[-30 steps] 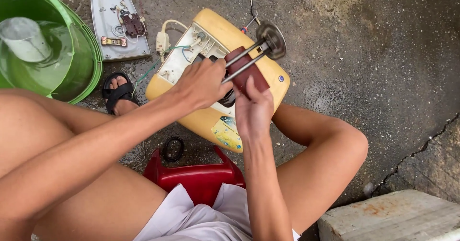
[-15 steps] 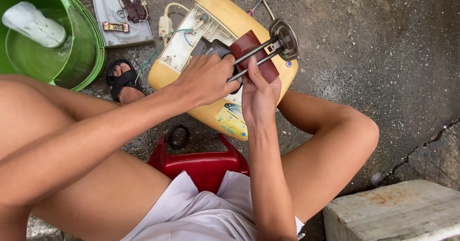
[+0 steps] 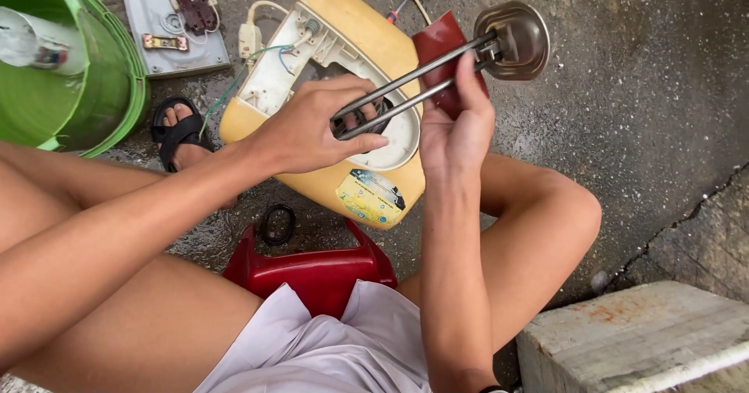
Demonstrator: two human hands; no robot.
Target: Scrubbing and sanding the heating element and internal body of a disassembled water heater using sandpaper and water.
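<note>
**Cleaning the heater rods over the open casing**

We hold the metal heating element (image 3: 468, 61) above the yellow heater casing (image 3: 351, 88), centre-far. Left hand (image 3: 308, 131) is closed round the rods' near end; right hand (image 3: 456, 124) presses a dark red cloth (image 3: 437, 46) against the rods, fingers (image 3: 466, 77) wrapped over them. Best to keep the left grip firm & stroke along the rods, not across, w/ the disc end supported. Hard to see: the rods' near tips behind the left hand, most of the cloth, and the casing's inside.
</note>
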